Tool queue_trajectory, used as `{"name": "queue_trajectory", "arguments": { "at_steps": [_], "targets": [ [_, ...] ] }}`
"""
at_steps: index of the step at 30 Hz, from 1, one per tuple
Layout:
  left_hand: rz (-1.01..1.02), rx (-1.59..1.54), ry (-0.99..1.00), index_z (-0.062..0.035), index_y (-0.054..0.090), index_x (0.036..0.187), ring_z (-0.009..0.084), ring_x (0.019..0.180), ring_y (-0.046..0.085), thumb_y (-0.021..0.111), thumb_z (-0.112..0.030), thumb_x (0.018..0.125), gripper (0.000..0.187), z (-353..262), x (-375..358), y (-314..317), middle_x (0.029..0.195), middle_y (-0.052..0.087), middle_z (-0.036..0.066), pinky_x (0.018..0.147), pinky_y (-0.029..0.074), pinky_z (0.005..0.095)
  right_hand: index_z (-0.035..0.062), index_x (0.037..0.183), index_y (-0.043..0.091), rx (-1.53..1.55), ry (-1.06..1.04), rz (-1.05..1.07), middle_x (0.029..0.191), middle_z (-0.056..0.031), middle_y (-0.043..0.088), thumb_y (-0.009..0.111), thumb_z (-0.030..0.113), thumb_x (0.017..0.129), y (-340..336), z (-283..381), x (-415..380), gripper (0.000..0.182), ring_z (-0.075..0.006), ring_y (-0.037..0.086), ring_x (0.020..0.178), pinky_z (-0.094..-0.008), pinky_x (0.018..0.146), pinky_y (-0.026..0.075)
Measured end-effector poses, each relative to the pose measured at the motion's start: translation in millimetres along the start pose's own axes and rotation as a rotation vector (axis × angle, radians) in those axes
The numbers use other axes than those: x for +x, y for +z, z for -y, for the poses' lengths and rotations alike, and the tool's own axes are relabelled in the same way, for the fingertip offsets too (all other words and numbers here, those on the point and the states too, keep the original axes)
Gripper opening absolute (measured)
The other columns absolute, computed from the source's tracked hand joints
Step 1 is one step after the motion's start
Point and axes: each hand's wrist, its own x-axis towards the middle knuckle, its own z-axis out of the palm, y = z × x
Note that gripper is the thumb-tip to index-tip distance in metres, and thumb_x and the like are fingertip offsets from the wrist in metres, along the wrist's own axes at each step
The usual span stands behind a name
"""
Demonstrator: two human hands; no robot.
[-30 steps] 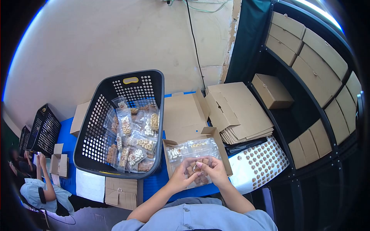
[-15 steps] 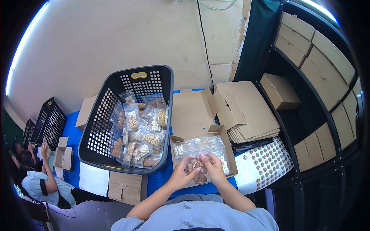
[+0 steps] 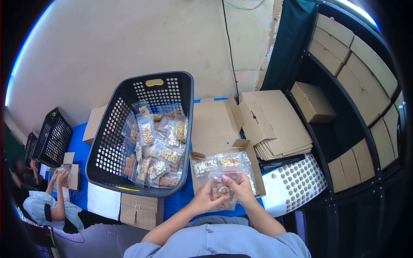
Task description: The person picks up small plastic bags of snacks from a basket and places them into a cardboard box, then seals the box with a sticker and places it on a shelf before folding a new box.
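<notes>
Both hands hold a clear zip bag [image 3: 224, 204] of brown pieces with a round sticker on its front. My left hand [image 3: 205, 198] pinches the bag's left side, its thumb near the sticker. On the right side my right hand [image 3: 241, 188] grips the upper part, fingers closed. The bag is over the front of an open cardboard box [image 3: 259, 182]. Inside that box lie bags of white pieces [image 3: 204, 165] and a bag of yellowish pieces [image 3: 229, 160]. To the left stands a black perforated basket [image 3: 183, 129] with many filled bags in it.
Right of the box are stacked flattened cartons [image 3: 279, 116] and a sheet of round stickers [image 3: 299, 182]. A dark shelf [image 3: 307, 71] holds closed cartons [image 3: 314, 102]. Farther left, a co-worker [image 3: 47, 208] handles something beside a small box [image 3: 74, 177].
The bag has tilted and its top edge now shows above my fingers. Bags in the box are more visible. The co-worker's hands have moved lower, toward the small box.
</notes>
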Motion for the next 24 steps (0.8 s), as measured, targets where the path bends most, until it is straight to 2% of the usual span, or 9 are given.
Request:
{"name": "queue_trajectory", "arguments": {
  "at_steps": [3, 5, 7, 10, 13, 16, 20, 22, 24],
  "targets": [
    [0.112, 0.137, -0.074, -0.0042, 0.037, 0.131, 0.0167, 0.117, 0.053, 0.066, 0.004, 0.085, 0.055, -4, 0, 0, 0.125, 0.048, 0.011, 0.09, 0.053, 0.0296, 0.0011, 0.105, 0.065, 0.071, -0.118, -0.116, 0.095, -0.0063, 0.068, 0.067, 0.016, 0.092, -4, -11, 6, 0.02, -0.0093, 0.06, 0.09, -0.0254, 0.079, 0.049],
    [0.112, 0.0, -0.157, -0.0047, 0.036, 0.132, 0.0174, 0.115, 0.055, 0.069, 0.002, 0.083, 0.059, -4, 2, 1, 0.123, 0.05, 0.01, 0.094, 0.051, 0.031, 0.0021, 0.099, 0.068, 0.152, -0.142, -0.18, 0.093, -0.0053, 0.067, 0.069, 0.016, 0.091, -8, -13, 8, 0.016, -0.0096, 0.06, 0.085, -0.027, 0.078, 0.049],
    [-0.128, -0.004, -0.024, -0.0027, 0.046, 0.124, 0.0151, 0.105, 0.059, 0.071, -0.001, 0.084, 0.047, 3, 4, 4, 0.112, 0.057, 0.008, 0.091, 0.051, 0.0298, 0.0008, 0.095, 0.069, 0.129, -0.119, -0.184, 0.091, -0.0043, 0.067, 0.069, 0.016, 0.09, -7, -12, 7, 0.016, -0.0099, 0.06, 0.082, -0.0261, 0.077, 0.048],
    [-0.272, -0.08, 0.024, -0.0024, 0.06, 0.109, 0.0115, 0.096, 0.06, 0.075, -0.011, 0.084, 0.03, 22, 11, -13, 0.102, 0.064, 0.007, 0.083, 0.049, 0.0273, -0.0051, 0.091, 0.071, -0.183, -0.155, -0.028, 0.09, -0.0058, 0.067, 0.066, 0.012, 0.091, -3, -13, 3, 0.018, -0.0109, 0.061, 0.082, -0.025, 0.076, 0.048],
    [-0.277, 0.096, 0.025, -0.0013, 0.066, 0.094, 0.0087, 0.087, 0.059, 0.07, -0.011, 0.088, 0.012, 12, 9, -20, 0.088, 0.066, 0.003, 0.078, 0.047, 0.0251, -0.0062, 0.095, 0.07, -0.178, -0.088, 0.019, 0.091, -0.0061, 0.067, 0.063, 0.011, 0.093, -5, -10, 2, 0.018, -0.0119, 0.061, 0.087, -0.0258, 0.077, 0.048],
    [-0.228, 0.032, -0.093, -0.0008, 0.067, 0.093, 0.009, 0.087, 0.06, 0.065, -0.01, 0.091, 0.01, 2, 7, -20, 0.088, 0.066, 0.002, 0.084, 0.047, 0.0265, -0.0046, 0.103, 0.068, -0.212, -0.051, 0.14, 0.094, -0.0063, 0.067, 0.056, 0.018, 0.099, -28, -11, 4, 0.026, -0.0106, 0.059, 0.09, -0.0264, 0.082, 0.046],
    [-0.116, 0.083, -0.064, -0.0014, 0.067, 0.103, 0.0099, 0.094, 0.06, 0.061, -0.013, 0.095, 0.015, 7, 9, -27, 0.096, 0.067, 0.005, 0.091, 0.045, 0.0283, -0.002, 0.115, 0.066, -0.307, -0.003, 0.25, 0.101, -0.0088, 0.068, 0.045, 0.028, 0.104, -44, 7, -2, 0.038, -0.0117, 0.058, 0.092, -0.0266, 0.085, 0.046],
    [-0.185, -0.045, -0.054, -0.0023, 0.062, 0.119, 0.012, 0.103, 0.059, 0.056, -0.013, 0.097, 0.025, 0, 14, -23, 0.107, 0.066, 0.006, 0.098, 0.042, 0.0304, -0.0014, 0.117, 0.065, -0.327, -0.015, 0.261, 0.103, -0.0096, 0.068, 0.043, 0.029, 0.104, -42, 14, -4, 0.04, -0.0133, 0.059, 0.094, -0.0276, 0.086, 0.046],
    [-0.198, -0.045, -0.065, -0.0027, 0.057, 0.127, 0.0151, 0.112, 0.054, 0.057, -0.015, 0.097, 0.033, 13, 17, -32, 0.119, 0.06, 0.009, 0.102, 0.04, 0.0322, 0.0003, 0.12, 0.065, -0.301, -0.092, 0.043, 0.104, -0.0116, 0.069, 0.04, 0.03, 0.105, -36, 17, -2, 0.041, -0.0171, 0.06, 0.101, -0.0308, 0.089, 0.046]
  ]
}}
